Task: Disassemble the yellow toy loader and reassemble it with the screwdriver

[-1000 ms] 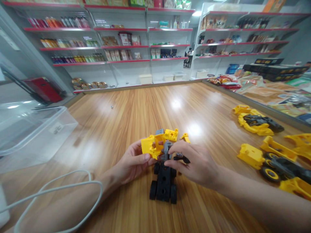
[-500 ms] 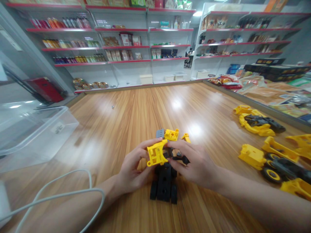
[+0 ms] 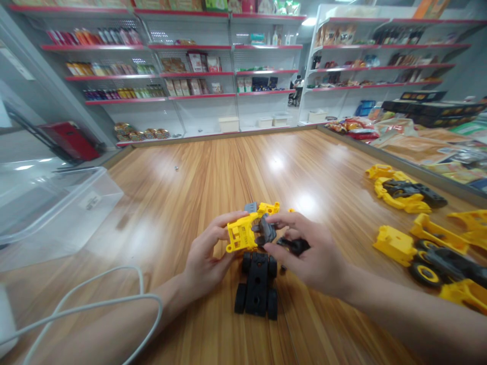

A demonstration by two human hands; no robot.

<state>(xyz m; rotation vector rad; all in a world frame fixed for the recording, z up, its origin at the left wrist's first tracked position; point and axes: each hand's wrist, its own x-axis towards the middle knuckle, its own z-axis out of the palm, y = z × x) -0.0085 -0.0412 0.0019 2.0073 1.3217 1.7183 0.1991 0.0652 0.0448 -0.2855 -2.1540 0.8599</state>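
My left hand (image 3: 209,253) is closed on a yellow toy truck body part (image 3: 242,235) with cut-out windows. Between the thumb and fingers of my right hand (image 3: 312,248) is a dark grey plastic piece (image 3: 268,230), held against the right side of the yellow part. A black tool-like piece (image 3: 297,246) lies at my right palm; whether it is gripped I cannot tell. Below the hands stands a black wheeled toy chassis (image 3: 257,286). Just beyond them are another yellow part (image 3: 268,208) and a grey flat piece (image 3: 250,207), both partly covered.
More yellow and black toy vehicle parts (image 3: 403,190) lie on the right of the wooden table (image 3: 213,167), with a wheeled black chassis (image 3: 449,263) among them. A clear plastic bin (image 3: 87,197) is at left, near a white cable (image 3: 140,284). Stocked shelves (image 3: 198,96) stand behind.
The yellow part has shifted slightly left and tilted. My right hand has moved a little right, and the dark grey piece now shows between its fingers. More of the chassis is visible.
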